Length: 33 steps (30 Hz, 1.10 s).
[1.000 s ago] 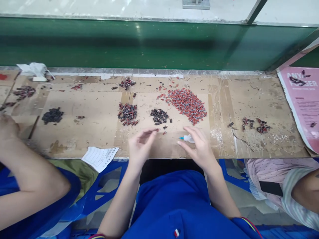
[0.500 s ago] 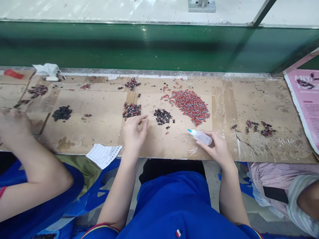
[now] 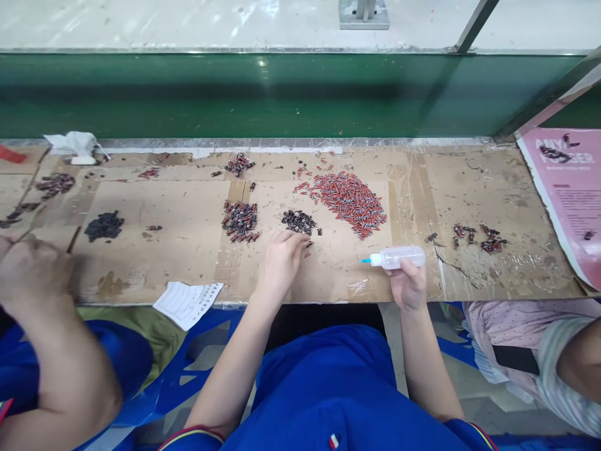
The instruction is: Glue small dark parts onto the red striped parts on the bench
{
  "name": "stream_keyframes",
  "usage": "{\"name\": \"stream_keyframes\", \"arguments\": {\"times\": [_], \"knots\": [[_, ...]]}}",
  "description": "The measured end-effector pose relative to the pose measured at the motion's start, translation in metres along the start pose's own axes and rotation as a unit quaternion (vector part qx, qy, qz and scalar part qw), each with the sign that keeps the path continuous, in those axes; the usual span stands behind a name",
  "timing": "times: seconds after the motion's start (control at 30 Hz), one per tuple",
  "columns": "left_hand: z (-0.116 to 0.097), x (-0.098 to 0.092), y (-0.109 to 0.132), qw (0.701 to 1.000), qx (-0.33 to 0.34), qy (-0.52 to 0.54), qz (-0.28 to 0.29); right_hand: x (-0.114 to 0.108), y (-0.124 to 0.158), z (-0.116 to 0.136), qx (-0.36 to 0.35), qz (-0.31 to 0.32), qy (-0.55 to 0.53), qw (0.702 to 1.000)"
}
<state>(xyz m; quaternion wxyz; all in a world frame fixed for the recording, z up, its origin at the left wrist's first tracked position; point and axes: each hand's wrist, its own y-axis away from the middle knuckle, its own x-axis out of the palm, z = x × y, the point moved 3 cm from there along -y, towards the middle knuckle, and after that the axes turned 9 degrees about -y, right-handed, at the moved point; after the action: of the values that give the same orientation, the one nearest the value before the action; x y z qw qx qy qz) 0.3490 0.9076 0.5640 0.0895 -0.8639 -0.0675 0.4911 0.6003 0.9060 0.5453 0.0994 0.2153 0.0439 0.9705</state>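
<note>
My right hand (image 3: 407, 283) is closed round a small clear squeeze bottle (image 3: 399, 256) with a blue nozzle, held level and pointing left above the cardboard-covered bench (image 3: 178, 250). My left hand (image 3: 282, 260) rests on the bench with its fingers curled, their tips at the near edge of a small heap of black parts (image 3: 298, 221); I cannot make out what they pinch. A large heap of red parts (image 3: 350, 197) lies just beyond. A mixed red-and-black heap (image 3: 240, 220) sits left of my left hand.
A co-worker's fist and arm (image 3: 32, 275) are at the left, near a black heap (image 3: 104, 225). Another person's arm (image 3: 577, 360) shows at the lower right. A paper slip (image 3: 186, 302) overhangs the front edge. A pink sheet (image 3: 563, 188) lies right. A green wall backs the bench.
My left hand moved right from the mixed heap to the black heap. My right hand drew the bottle rightward and turned it level.
</note>
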Motion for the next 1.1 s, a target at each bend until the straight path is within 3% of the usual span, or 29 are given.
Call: {"name": "stream_keyframes", "arguments": {"times": [0.07, 0.27, 0.37, 0.57, 0.8, 1.1], "knots": [[0.0, 0.0, -0.003, 1.0, 0.003, -0.012, 0.0, 0.005, -0.001, -0.001, 0.011, -0.002, -0.025, 1.0], [-0.006, 0.017, -0.012, 0.997, 0.005, -0.02, 0.077, 0.015, 0.001, -0.001, 0.017, -0.006, -0.026, 0.999], [-0.007, 0.011, -0.008, 0.996, -0.003, -0.004, 0.084, 0.019, 0.004, -0.002, 0.013, -0.01, -0.03, 0.999], [0.007, -0.005, 0.03, 0.979, -0.086, 0.175, 0.063, 0.033, 0.014, -0.013, 0.015, -0.011, 0.011, 1.0], [0.022, -0.003, 0.067, 0.992, -0.109, 0.054, -0.044, 0.072, 0.032, -0.028, 0.035, 0.03, 0.082, 0.996], [0.026, -0.004, 0.073, 0.974, -0.178, 0.135, -0.041, 0.084, 0.034, -0.044, 0.04, 0.039, 0.153, 0.987]]}}
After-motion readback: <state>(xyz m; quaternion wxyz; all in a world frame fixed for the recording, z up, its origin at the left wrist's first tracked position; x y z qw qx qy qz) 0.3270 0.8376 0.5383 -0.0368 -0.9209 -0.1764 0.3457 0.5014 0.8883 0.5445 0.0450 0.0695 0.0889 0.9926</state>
